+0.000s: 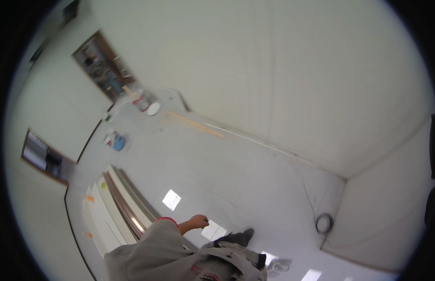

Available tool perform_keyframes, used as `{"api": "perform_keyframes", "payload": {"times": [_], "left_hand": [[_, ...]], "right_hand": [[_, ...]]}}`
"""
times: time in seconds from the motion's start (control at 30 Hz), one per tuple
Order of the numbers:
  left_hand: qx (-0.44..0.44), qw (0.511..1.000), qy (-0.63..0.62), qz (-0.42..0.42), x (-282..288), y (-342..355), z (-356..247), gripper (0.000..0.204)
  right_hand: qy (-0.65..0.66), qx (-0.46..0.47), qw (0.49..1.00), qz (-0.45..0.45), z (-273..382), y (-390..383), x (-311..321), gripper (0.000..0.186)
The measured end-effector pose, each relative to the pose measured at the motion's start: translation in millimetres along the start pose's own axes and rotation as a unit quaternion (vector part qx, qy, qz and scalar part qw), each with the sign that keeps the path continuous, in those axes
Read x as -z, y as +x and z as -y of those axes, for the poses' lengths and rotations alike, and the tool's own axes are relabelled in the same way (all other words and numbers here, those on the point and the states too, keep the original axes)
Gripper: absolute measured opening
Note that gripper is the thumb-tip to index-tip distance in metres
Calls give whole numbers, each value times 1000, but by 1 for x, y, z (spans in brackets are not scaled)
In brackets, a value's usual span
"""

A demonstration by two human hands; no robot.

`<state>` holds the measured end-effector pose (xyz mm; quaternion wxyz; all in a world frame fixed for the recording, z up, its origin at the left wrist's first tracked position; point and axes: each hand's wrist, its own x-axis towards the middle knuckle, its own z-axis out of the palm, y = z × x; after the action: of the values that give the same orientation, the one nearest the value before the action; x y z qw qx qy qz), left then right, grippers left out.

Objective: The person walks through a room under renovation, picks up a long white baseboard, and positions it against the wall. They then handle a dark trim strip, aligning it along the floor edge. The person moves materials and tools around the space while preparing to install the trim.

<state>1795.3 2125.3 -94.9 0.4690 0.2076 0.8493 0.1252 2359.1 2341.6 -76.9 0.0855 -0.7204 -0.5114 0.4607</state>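
Note:
My left hand is held out above the floor in front of my body, fingers curled closed. A small dark spot shows at its fingertips; whether anything is held there is too small to make out. The arm wears a loose grey sleeve with a red edge at the cuff. Nearest to that arm lies a stack of long panels and trim boards, white, brown and grey, on the floor to the left. Below the hand, a dark shoe pokes out past my clothing. No part of my right hand shows.
Against the far wall stand a bucket and a round white lid. A blue-and-white bucket sits nearer. A thin wooden strip lies by the wall; coiled cable rests at right. Another person is beyond the opening.

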Motion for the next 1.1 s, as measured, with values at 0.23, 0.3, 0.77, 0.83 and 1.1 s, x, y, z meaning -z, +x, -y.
{"api": "perform_keyframes", "payload": {"times": [0.23, 0.3, 0.77, 0.83, 1.1], "left_hand": [[84, 962, -225, -130, 78, 1, 58, 34], [75, 966, -204, -141, 98, 5, 63, 34], [171, 907, -310, -229, 258, 23, 98, 33], [225, 858, -359, -292, 238, 9, 133, 31], [341, 744, -541, -194, 187, -8, 242, 22]], "right_hand": [[36, 53, 996, 53, 163, 105, -7, 36], [41, 67, 993, 90, 201, 127, -25, 36], [-247, 221, 899, 285, 475, 284, -300, 29], [-250, 264, 884, 293, 522, 315, -345, 25], [-272, 412, 815, 304, 799, 301, -680, 29]]}}
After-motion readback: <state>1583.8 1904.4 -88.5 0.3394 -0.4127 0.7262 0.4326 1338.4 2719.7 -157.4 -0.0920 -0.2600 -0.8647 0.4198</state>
